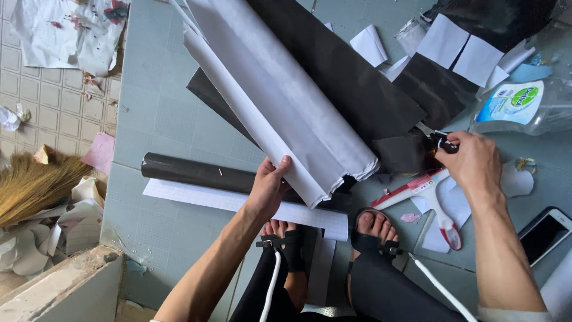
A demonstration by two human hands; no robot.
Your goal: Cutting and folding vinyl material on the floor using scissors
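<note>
Grey-blue floor tiles [161, 107] fill most of my view, littered with paper scraps, with a straw broom [30, 182] at the left edge and a clear plastic bottle [524, 107] at the upper right. My left hand [268, 188], low in the centre, is clamped on the edge of a big white-backed black sheet [298, 107] that runs up toward the top, just above a dark roll [196, 172] lying across the floor. At centre right my right hand [471, 164] is closed around black-handled scissors [438, 140] at the sheet's black edge, with a red-and-white squeegee [426, 194] just below and a phone [545, 232] at the lower right.
</note>
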